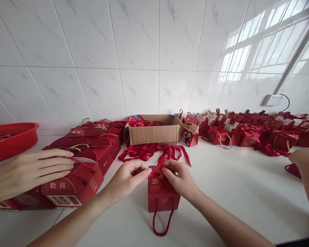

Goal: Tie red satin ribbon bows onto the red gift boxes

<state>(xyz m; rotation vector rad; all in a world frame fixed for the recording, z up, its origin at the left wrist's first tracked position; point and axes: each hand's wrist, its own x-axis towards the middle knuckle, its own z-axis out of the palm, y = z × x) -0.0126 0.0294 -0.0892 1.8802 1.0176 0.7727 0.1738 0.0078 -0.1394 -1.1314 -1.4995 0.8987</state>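
Observation:
A small red gift box [164,197] stands on the white table before me, its twisted cord handle [161,234] hanging toward the front edge. Over its top runs a red satin ribbon [160,161]. Thumb and fingers of my left hand [126,178] are pinched at the ribbon on the box's left upper edge. On the other side, my right hand [179,178] pinches the ribbon near the middle of the top. The fingers partly hide the ribbon between them. Loose red ribbons [140,152] lie just behind the box.
A cardboard box [154,134] holding red ribbons stands by the tiled wall. Red gift boxes [103,151] are grouped at left, touched by another person's hand [38,168]. Several smaller boxes [230,128] fill the back right, near another person's arm [307,175]. A red basin [18,142] is far left.

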